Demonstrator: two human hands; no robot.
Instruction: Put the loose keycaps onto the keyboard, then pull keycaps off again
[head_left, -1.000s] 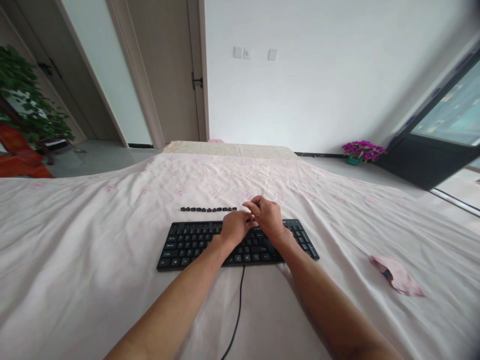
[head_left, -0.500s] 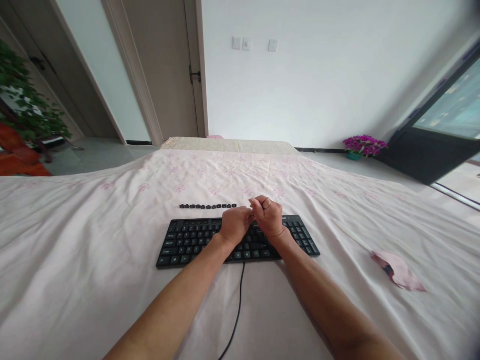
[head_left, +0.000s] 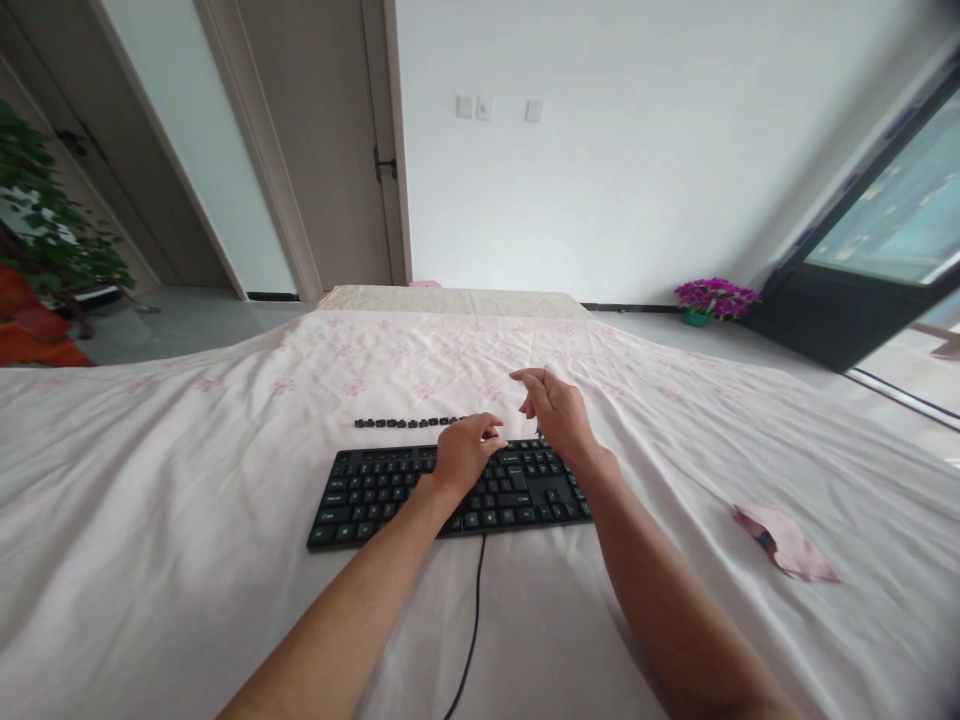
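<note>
A black keyboard lies on a pale pink flowered sheet. Just beyond its far edge sits a row of several loose black keycaps. My left hand rests over the keyboard's top rows, its fingers pinched together at the tips; what they pinch is too small to make out. My right hand hovers just above the keyboard's far right part, fingers curled, with a thin metal tool showing below the palm. The two hands are a little apart.
The keyboard's black cable runs toward me. A crumpled pink cloth lies to the right on the sheet. Beyond the bed are a door, a green plant, a pot of purple flowers and a dark window frame.
My right hand has lifted and drawn away to the right from the left hand; before, the two were pressed together over the keyboard's middle. The camera view shifted slightly.
</note>
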